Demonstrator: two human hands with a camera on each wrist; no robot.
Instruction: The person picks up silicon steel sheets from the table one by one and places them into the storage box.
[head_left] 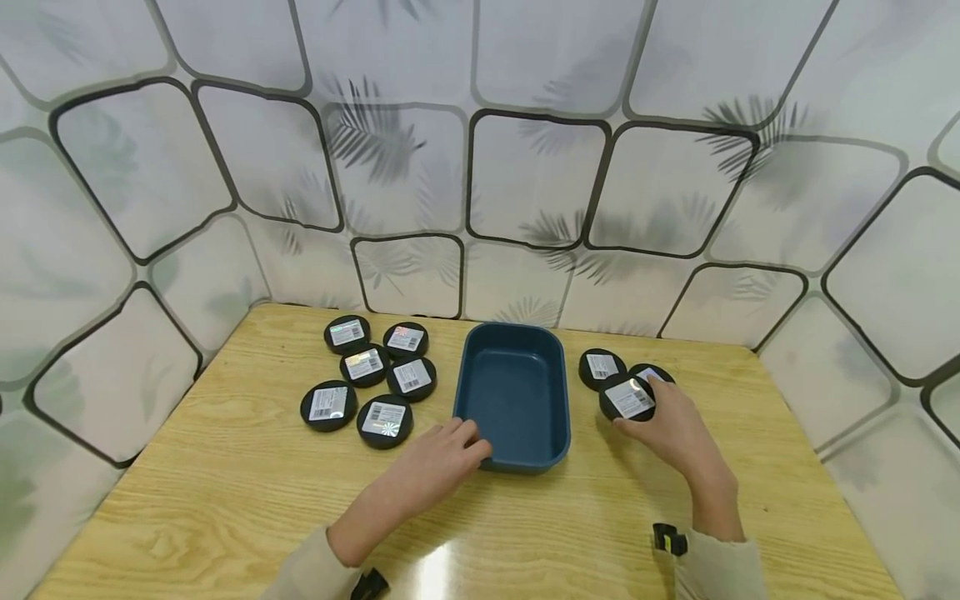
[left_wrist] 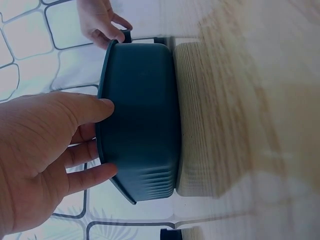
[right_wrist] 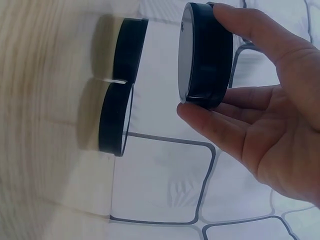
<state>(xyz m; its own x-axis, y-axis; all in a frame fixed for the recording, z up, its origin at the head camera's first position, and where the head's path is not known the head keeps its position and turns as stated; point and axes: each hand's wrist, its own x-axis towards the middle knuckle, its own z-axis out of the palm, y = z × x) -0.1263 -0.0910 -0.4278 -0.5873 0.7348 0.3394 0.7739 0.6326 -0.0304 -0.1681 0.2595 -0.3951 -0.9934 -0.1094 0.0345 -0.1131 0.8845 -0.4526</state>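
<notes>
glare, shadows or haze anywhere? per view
Head: white glare on the near tabletop, glints on several labels; left wrist: tray dim, tabletop pale and hazy; right wrist: soft shadows beside the two black discs lying on the tabletop.

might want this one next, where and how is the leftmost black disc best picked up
Probably by its round side wall, from above, pinching the near and far edges: the leftmost disc lies flat, and the neighbour sits close on its right, leaving less finger room there.
</notes>
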